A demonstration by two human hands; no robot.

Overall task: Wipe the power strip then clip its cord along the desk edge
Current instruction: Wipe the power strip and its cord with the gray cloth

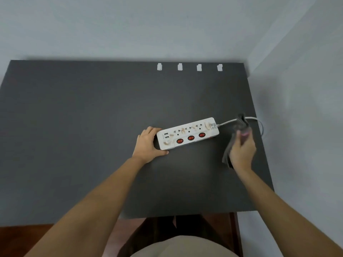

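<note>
A white power strip (187, 133) with three red switches and brownish smudges lies on the dark grey desk (83, 127). My left hand (147, 144) grips its left end, thumb along the near side. My right hand (242, 150) holds a grey cloth (241, 123) just right of the strip, above the desk, not touching the strip. The white cord (227, 122) leaves the strip's right end, passes behind the cloth and loops over the desk's right edge. Several white cable clips (199, 67) sit in a row along the desk's far edge.
A pale wall runs behind the desk and another close along its right side. The desk's near edge is in front of my body, with reddish-brown floor below.
</note>
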